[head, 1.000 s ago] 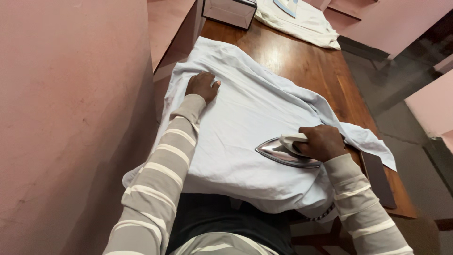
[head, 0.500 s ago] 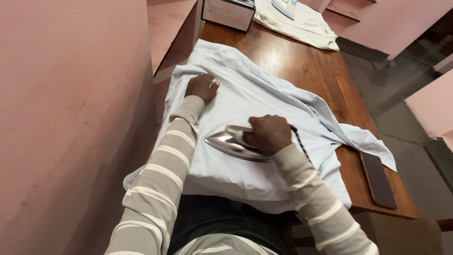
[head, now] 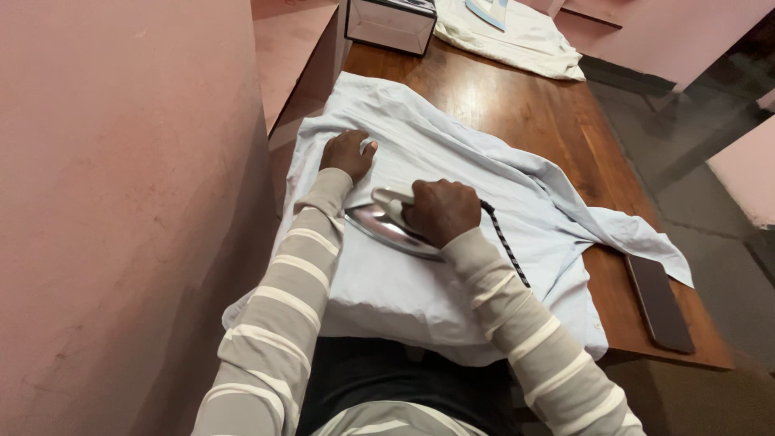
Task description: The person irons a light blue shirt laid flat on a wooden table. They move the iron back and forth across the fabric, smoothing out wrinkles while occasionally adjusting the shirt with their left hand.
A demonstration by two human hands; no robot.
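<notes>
A pale blue shirt [head: 452, 161] lies spread over the near end of a brown wooden table [head: 557, 129]. My left hand [head: 347, 153] presses flat on the shirt near its left edge, fingers together. My right hand [head: 440, 210] grips the white handle of a silver clothes iron [head: 383, 226], which rests on the shirt just below my left hand. A black-and-white braided cord [head: 504, 242] runs from the iron back along my right forearm.
A dark phone [head: 658, 303] lies on the table's near right corner. A white cloth [head: 508, 36] and a mirrored box [head: 391, 23] sit at the far end. A pink wall [head: 121, 202] rises close on the left.
My right hand has slid the iron leftward and away across the shirt, from its right side to just below my left hand. My left hand has stayed put.
</notes>
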